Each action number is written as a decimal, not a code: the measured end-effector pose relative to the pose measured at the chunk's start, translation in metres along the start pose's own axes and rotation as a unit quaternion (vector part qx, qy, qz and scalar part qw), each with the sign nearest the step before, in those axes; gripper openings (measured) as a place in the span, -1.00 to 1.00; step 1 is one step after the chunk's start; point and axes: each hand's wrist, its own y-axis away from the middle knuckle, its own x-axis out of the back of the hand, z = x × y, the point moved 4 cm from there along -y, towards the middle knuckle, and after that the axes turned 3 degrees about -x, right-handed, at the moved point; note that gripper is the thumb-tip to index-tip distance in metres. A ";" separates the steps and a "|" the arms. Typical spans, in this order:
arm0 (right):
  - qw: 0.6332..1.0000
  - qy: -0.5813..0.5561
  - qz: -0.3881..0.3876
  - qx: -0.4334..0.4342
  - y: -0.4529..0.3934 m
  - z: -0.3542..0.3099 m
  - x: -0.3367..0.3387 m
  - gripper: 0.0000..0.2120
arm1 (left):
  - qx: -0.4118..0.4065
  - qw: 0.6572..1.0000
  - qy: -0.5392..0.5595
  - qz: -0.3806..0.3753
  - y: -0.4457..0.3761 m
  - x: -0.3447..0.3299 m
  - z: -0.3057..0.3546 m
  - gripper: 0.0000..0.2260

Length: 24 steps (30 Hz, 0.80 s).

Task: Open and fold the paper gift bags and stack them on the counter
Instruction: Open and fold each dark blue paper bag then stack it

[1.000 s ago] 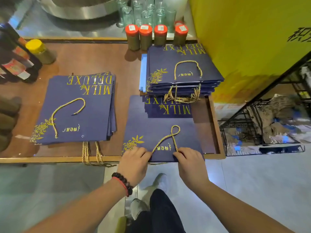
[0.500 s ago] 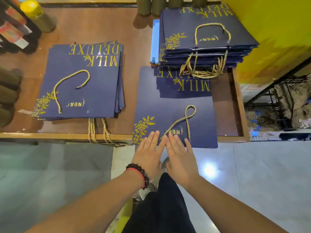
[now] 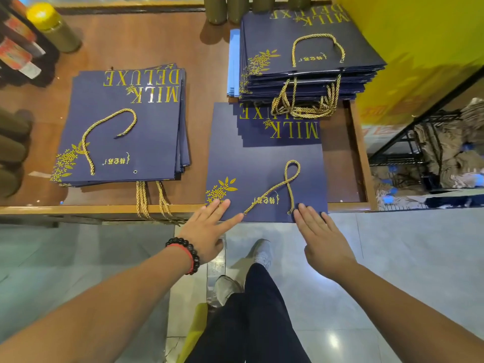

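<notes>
Here, front bag (image 3: 264, 163): flat on the counter (image 3: 204, 82), near edge overhanging.
Left hand (image 3: 207, 229): fingers straight, pressing its near-left corner.
Right hand (image 3: 322, 237): fingers straight, touching its near-right edge.
Left stack (image 3: 125, 127): beside it.
Tall stack (image 3: 306, 56): behind.

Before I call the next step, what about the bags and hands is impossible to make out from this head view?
- Middle bag: its far end lies under the tall stack, so the DELUXE line is half covered.
- Stack counts: the edges of the tall stack and the left stack are too fine to count.
- Left hand and right hand: fingertip contact with the bag is unclear from above.
- Jars: tops cut off by the top edge.
</notes>
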 end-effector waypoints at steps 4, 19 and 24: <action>0.996 -0.043 -0.021 -0.072 0.006 0.016 -0.003 -0.12 | -0.002 0.999 0.031 0.007 0.001 0.001 -0.009 -0.40; 0.661 -0.606 0.041 -0.442 -0.008 0.025 0.061 -0.80 | 0.388 0.681 0.612 0.107 0.004 0.069 -0.034 -0.65; 0.637 -0.647 0.076 -0.413 0.017 0.012 0.085 -0.86 | 0.324 0.661 0.665 0.129 0.021 0.077 -0.032 -0.87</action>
